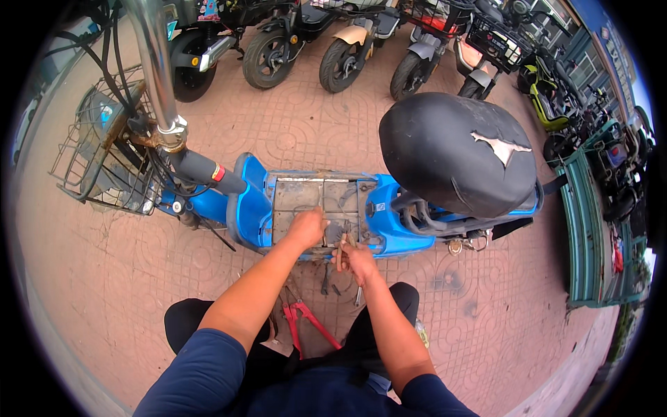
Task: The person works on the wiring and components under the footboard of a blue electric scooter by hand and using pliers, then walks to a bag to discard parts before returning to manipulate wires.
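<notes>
In front of me stands a blue electric scooter [406, 240] with its floorboard compartment [295, 191] uncovered, showing dusty grey battery blocks and loose wires. My left hand [308, 228] is closed over the near part of the batteries; whatever its fingers pinch is hidden. Just right of it, at the compartment's near edge, my right hand [354, 258] is wrapped round a slim metal tool [358, 295] whose shiny end sticks out below the palm. The tool's exact kind cannot be made out. Dark cable ends [325, 281] hang from the near edge, below the hands.
Bolt cutters with red handles [322, 329] lie on the brick paving [201, 271] between my legs. A torn black seat [451, 149] rises at right, the steering column [154, 69] and wire basket [104, 156] at left. Several parked scooters [340, 66] line the back; a green cart [583, 229] stands far right.
</notes>
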### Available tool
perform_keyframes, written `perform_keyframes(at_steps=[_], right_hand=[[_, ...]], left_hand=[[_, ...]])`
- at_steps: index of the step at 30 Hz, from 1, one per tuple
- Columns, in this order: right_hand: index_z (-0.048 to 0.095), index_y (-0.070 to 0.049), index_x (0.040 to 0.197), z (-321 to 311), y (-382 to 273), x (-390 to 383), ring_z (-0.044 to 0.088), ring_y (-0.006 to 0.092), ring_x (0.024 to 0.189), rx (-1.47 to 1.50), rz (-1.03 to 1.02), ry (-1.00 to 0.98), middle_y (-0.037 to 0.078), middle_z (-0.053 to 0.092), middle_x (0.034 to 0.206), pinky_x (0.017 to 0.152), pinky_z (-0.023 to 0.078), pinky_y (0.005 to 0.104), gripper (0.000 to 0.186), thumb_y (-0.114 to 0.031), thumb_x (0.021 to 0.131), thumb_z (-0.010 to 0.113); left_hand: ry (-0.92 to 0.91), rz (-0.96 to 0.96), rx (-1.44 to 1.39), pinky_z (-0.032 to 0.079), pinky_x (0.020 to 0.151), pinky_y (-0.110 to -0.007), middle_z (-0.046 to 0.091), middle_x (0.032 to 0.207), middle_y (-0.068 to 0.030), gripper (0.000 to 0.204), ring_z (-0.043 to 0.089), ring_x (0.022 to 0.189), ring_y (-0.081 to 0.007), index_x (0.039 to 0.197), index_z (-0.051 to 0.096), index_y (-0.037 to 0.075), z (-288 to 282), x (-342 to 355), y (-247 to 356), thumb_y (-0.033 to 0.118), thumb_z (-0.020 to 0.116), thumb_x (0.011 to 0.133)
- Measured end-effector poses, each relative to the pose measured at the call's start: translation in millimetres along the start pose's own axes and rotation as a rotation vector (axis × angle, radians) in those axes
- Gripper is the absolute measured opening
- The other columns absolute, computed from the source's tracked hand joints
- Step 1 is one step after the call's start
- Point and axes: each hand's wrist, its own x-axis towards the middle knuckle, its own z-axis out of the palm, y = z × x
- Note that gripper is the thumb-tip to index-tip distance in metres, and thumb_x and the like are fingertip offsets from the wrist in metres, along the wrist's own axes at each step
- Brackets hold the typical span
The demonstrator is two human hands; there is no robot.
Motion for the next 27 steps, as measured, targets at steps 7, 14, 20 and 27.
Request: perform_keyframes(at_steps=[7,14,20,27], right_hand=[[0.062,-0.004,0.113,-1,7,3,0.072,0.0204,0.078,0.001,0.001,-0.012,0.010,0.072,0.095,0.058,0.055,0.0313,0.022,-0.024,0.106,0.055],[0.060,-0.004,0.113,7,11,1,0.070,0.0239,0.079,0.207,0.077,-0.054,0.010,0.068,0.089,0.062,0.057,0.0354,0.028,-0.031,0.106,0.056],[0.056,-0.005,0.100,13,15,-3,0.057,0.0156,0.060,0.273,0.039,-0.049,0.005,0.059,0.074,0.050,0.045,0.0294,0.033,-0.038,0.106,0.057],[0.055,-0.006,0.094,26,20,-9,0.051,0.0117,0.054,0.196,-0.048,0.096,0.003,0.055,0.070,0.046,0.042,0.0274,0.033,-0.037,0.106,0.057]], left_hand=[[-0.005,-0.040,-0.009,0.051,0.088,-0.054,0.070,0.098,-0.0276,0.030,0.066,0.099,-0.0464,0.103,0.062,-0.003,2,1,0,0.025,0.066,0.095],[0.013,-0.078,-0.003,0.051,0.088,-0.055,0.070,0.099,-0.0276,0.030,0.066,0.099,-0.0467,0.102,0.062,-0.003,2,0,6,0.026,0.066,0.094],[0.033,-0.074,-0.003,0.051,0.089,-0.056,0.070,0.100,-0.0281,0.031,0.065,0.099,-0.0471,0.103,0.061,-0.003,1,-2,5,0.026,0.066,0.094],[0.043,-0.122,-0.130,0.054,0.085,-0.049,0.072,0.099,-0.0242,0.025,0.069,0.096,-0.0423,0.100,0.060,-0.003,12,10,-21,0.021,0.065,0.095]])
